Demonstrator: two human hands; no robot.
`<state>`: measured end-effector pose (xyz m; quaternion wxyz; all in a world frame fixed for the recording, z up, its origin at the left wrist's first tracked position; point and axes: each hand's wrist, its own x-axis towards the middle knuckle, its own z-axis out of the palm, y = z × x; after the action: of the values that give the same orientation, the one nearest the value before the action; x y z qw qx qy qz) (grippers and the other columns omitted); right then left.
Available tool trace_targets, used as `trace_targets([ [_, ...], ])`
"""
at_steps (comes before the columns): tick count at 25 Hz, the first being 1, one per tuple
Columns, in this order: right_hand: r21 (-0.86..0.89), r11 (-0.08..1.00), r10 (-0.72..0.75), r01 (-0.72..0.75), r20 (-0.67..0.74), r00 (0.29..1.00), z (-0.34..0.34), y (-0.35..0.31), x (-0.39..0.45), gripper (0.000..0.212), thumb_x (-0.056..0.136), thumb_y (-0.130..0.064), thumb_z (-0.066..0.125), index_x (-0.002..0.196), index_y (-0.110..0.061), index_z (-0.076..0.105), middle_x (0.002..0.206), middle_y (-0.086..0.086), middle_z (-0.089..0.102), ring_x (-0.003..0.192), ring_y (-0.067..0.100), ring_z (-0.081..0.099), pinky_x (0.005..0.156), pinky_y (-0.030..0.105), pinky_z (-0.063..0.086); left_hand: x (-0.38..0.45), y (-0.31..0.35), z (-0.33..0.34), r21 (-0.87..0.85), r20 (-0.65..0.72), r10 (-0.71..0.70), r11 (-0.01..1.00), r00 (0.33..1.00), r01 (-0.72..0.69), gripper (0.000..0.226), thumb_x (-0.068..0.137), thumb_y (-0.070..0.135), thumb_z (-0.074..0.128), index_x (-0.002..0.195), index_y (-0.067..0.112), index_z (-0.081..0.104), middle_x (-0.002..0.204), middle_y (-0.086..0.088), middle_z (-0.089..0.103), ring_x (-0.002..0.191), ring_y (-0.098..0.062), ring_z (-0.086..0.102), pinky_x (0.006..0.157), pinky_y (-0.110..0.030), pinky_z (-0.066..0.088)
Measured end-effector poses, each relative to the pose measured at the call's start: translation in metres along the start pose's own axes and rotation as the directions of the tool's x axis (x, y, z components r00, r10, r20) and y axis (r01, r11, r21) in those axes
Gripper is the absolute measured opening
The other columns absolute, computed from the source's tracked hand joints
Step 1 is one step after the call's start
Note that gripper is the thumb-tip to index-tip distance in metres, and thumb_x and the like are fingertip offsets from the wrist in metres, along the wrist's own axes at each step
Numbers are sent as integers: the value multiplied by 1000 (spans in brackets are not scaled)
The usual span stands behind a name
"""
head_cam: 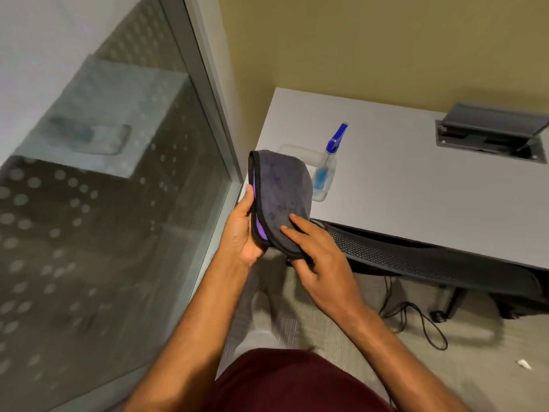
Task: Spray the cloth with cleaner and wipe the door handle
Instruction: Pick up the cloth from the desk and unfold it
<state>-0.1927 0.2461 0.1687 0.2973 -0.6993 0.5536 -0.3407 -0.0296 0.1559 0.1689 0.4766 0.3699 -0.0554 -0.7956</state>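
Here, both my arms reach forward from the bottom of the view, meeting in front of me.
Left hand (242, 230): palm turned inward, thumb up along the cloth's left edge, fingers tucked behind it; it holds the cloth from the left.
Right hand (315, 254): palm down, two fingers laid fairly straight on the cloth's front face, thumb under its bottom edge, so it pinches the lower corner.
Cloth (280, 200): held up between my hands, folded, dark grey with black piping and a purple face showing in the fold on the left; darker spots mark its front, whether wet I cannot tell.
Bottle (325, 171): clear, blue liquid low inside, blue trigger head; it stands on the desk's near left corner, partly hidden behind the cloth, untouched by either hand.
Desk (416, 179): white, against a tan wall, with a grey cable box (490, 132) open at its far right.
Chair (430, 260): black mesh back, pushed against the desk's front edge, just right of my right hand.
Glass (118, 188): dotted panel in a metal frame, on my left.
Floor (463, 364): grey carpet with a black cable under the desk.
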Motion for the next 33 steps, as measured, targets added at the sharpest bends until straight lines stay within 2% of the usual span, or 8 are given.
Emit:
trace_targets([
  [3, 193, 981, 26, -19, -31, 999, -16, -11, -13, 44, 99, -8, 63, 138, -27, 68, 137, -14, 68, 131, 1, 59, 113, 22, 44, -27, -12, 2, -1, -43, 77, 997, 996, -77, 61, 103, 53, 53, 142, 6, 62, 138, -20, 67, 120, -33, 70, 99, -48, 61],
  [7, 489, 850, 209, -196, 30, 978, -33, -32, -17, 15, 98, -38, 66, 102, -45, 78, 101, -11, 78, 100, 10, 74, 92, 31, 57, -68, -35, 6, 4, 5, 172, 985, 985, -172, 63, 95, 45, 66, 143, 4, 62, 137, -22, 67, 123, -33, 69, 106, -48, 57],
  [10, 708, 631, 286, -317, 168, 943, -33, -40, -26, 17, 100, -39, 65, 110, -37, 79, 112, 2, 80, 108, 23, 76, 99, 42, 59, -99, -54, 6, 7, 148, 192, 981, 970, -195, 76, 94, 49, 68, 152, 2, 51, 153, -27, 52, 143, -39, 52, 123, -54, 38],
  [17, 895, 266, 288, -359, 282, 915, -43, -56, -45, 32, 103, -24, 64, 132, -11, 69, 127, 14, 75, 114, 26, 74, 88, 33, 62, -152, -59, 2, 7, 431, 237, 964, 871, -266, 111, 79, 60, 83, 163, 9, 32, 168, -22, 32, 155, -38, 32, 130, -54, 21],
  [21, 878, 363, 161, -311, 270, 949, -30, -72, -57, 32, 91, -15, 75, 123, -19, 76, 120, 11, 77, 109, 21, 75, 88, 28, 60, -157, -64, -7, 168, 362, 206, 945, 909, -281, 97, 75, 37, 95, 157, 21, 45, 147, -14, 62, 131, -30, 64, 104, -44, 56],
  [24, 816, 470, 182, -338, 285, 941, -18, -78, -56, 34, 90, -14, 75, 121, -29, 76, 122, 6, 77, 116, 21, 73, 95, 30, 58, -149, -59, -12, 220, 311, 210, 933, 927, -285, 85, 81, 25, 90, 154, 19, 46, 140, -13, 68, 127, -30, 67, 96, -36, 60],
  [28, 714, 594, 190, -371, 324, 927, -6, -74, -43, 42, 91, -11, 71, 126, -34, 74, 125, 4, 76, 120, 22, 71, 105, 37, 56, -135, -44, -22, 215, 178, 235, 938, 956, -271, 59, 89, 18, 78, 143, 11, 58, 130, -20, 72, 115, -33, 73, 91, -42, 64],
  [33, 781, 423, 303, -460, 357, 884, 11, -77, -23, 36, 92, -1, 70, 120, -22, 78, 120, 10, 78, 107, 21, 76, 85, 28, 61, -128, -23, -40, 146, 53, 241, 958, 969, -246, 48, 96, 13, 65, 141, -3, 58, 122, -26, 73, 100, -32, 77, 89, -45, 65],
])
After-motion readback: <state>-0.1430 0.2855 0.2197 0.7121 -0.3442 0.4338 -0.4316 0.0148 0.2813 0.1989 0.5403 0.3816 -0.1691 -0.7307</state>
